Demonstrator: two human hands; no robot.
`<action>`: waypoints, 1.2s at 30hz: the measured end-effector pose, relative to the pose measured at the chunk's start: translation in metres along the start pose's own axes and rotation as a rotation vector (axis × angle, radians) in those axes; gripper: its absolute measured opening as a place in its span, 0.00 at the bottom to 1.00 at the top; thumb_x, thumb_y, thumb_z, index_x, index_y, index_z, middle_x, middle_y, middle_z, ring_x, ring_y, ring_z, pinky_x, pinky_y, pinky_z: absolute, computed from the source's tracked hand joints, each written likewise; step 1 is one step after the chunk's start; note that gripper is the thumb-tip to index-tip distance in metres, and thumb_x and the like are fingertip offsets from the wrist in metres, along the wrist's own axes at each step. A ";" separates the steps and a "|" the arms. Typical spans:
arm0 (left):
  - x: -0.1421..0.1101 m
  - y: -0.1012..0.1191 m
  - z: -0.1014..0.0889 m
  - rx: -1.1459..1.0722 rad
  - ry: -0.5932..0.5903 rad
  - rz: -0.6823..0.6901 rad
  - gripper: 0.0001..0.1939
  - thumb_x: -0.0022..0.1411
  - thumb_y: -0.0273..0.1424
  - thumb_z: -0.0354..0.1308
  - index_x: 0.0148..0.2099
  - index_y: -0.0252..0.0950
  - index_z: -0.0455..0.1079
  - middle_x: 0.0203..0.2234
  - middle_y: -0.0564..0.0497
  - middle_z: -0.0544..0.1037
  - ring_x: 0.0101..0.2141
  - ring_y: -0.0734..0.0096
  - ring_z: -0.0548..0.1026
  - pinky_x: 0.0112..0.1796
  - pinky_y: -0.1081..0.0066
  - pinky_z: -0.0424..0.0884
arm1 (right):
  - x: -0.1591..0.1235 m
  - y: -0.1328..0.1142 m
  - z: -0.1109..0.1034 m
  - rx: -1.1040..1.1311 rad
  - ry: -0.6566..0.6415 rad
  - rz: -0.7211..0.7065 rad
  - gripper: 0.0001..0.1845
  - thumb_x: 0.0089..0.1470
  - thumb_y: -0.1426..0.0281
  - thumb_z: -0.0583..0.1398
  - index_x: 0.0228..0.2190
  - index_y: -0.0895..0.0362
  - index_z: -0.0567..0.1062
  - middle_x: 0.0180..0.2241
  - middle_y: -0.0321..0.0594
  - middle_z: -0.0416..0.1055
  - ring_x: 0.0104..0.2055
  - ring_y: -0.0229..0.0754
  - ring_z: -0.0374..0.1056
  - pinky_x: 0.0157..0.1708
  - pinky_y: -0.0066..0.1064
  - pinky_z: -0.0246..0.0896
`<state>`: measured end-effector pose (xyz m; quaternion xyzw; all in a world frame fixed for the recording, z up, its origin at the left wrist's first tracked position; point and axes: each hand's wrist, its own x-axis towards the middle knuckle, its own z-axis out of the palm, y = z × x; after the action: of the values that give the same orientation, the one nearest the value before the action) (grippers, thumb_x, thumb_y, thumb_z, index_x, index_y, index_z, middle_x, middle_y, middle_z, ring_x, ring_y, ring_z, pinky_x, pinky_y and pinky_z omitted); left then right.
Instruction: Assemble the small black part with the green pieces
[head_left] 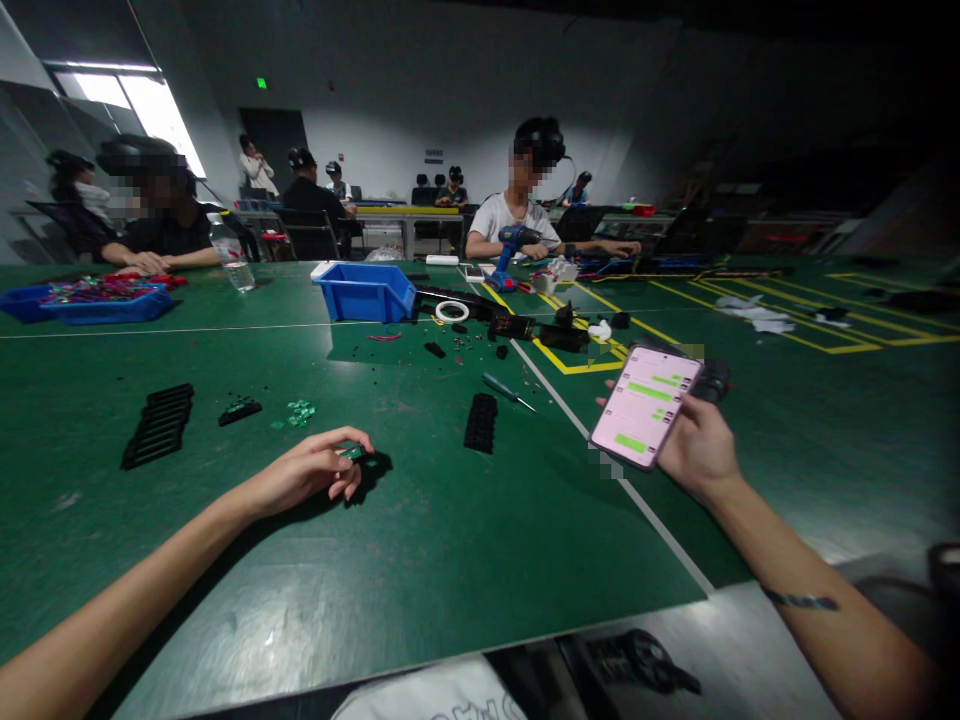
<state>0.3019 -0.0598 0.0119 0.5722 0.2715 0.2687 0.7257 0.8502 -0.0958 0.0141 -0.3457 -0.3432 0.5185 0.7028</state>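
My right hand (701, 445) is wrapped round a smartphone (645, 405) whose lit screen shows a chat with green bubbles. Over the green table my left hand (319, 465) has its fingers curled round a small green circuit board (354, 453). Beyond that hand lies a little pile of similar green boards (301, 412), with a small black part (240, 410) carrying green pieces beside it. Farther left is a slotted black plastic rack (159, 425). Between my hands, a black ribbed block (480, 422) rests on the table near a screwdriver (508, 391).
A blue bin (365, 293), a white ring (451, 311) and a blue cordless drill (510, 257) stand farther back. At the left are a blue tray (112, 308) of red parts and a water bottle (232, 255). Co-workers sit across the table.
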 end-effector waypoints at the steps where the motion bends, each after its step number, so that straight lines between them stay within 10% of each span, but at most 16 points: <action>1: 0.000 -0.001 0.000 -0.006 -0.003 0.004 0.16 0.65 0.29 0.56 0.54 0.31 0.67 0.23 0.50 0.76 0.26 0.71 0.71 0.33 0.72 0.61 | 0.000 0.000 0.001 -0.001 0.007 0.002 0.26 0.59 0.63 0.54 0.58 0.51 0.71 0.56 0.49 0.75 0.56 0.62 0.72 0.58 0.63 0.61; 36: 0.000 0.000 0.001 -0.012 -0.001 0.006 0.16 0.65 0.29 0.57 0.54 0.32 0.67 0.20 0.53 0.72 0.27 0.69 0.72 0.34 0.70 0.62 | 0.000 -0.003 0.005 0.015 0.063 0.017 0.27 0.58 0.60 0.57 0.58 0.49 0.72 0.58 0.47 0.74 0.57 0.63 0.72 0.57 0.62 0.64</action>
<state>0.3026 -0.0604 0.0121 0.5688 0.2681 0.2721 0.7284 0.8475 -0.0958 0.0188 -0.3593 -0.3141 0.5161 0.7113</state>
